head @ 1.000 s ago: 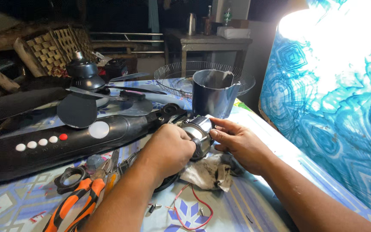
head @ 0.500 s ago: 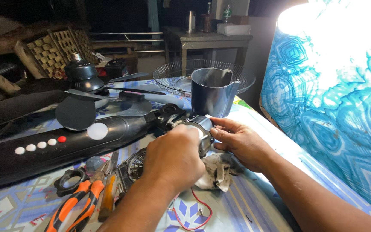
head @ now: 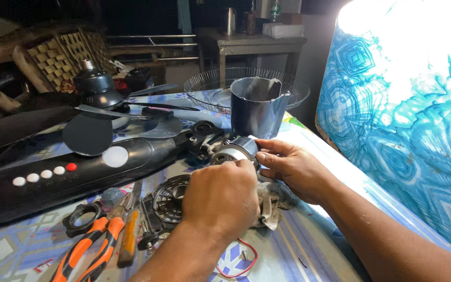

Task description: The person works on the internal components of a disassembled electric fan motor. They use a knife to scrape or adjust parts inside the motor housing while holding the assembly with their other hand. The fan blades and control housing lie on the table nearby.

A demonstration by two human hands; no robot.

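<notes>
A small fan motor (head: 234, 151), silvery with a dark casing, sits at the end of a long black fan body (head: 79, 169) that lies across the table. My left hand (head: 221, 198) covers the motor's near side, fingers curled over it. From the right, my right hand (head: 293, 167) grips the motor with thumb and fingers on its casing. A dirty grey rag (head: 271, 201) lies under both hands. Just behind the motor stands a dark cylindrical housing (head: 258, 112), upright.
Orange-handled pliers (head: 87, 248), a screwdriver (head: 129, 230), a black ring (head: 82, 216) and a round vented cover (head: 169, 196) lie at front left. A wire fan guard (head: 204, 86) and fan blades (head: 108, 112) are behind. A blue patterned panel (head: 408, 120) stands at right.
My left hand has slid toward me and slightly right over the motor. The right hand keeps its grip on the casing.
</notes>
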